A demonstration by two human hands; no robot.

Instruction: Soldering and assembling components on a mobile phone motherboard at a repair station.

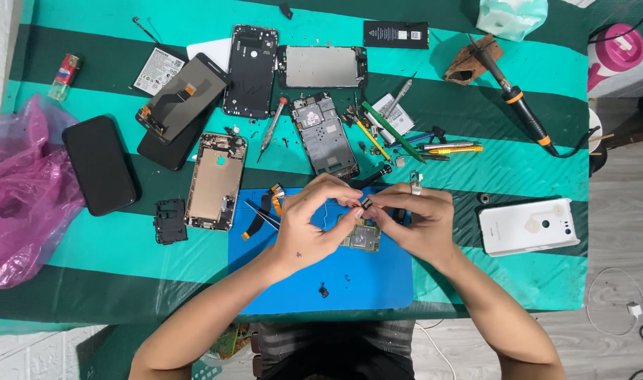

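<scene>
Head view: both hands meet over the blue work mat. The left hand and right hand are pinched together on a small dark component, fingertips of both touching it just above the mat's upper edge. Directly under the hands, on the mat, lies a green circuit board, partly hidden by the fingers. A pair of tweezers and an orange flex cable rest at the mat's left edge. Just beyond the mat's top edge sits a stripped phone frame; up and left of the mat lies a gold phone housing. Right of the mat lies a white back cover. Far up and right of the mat, a soldering iron lies on the green striped table cover.
</scene>
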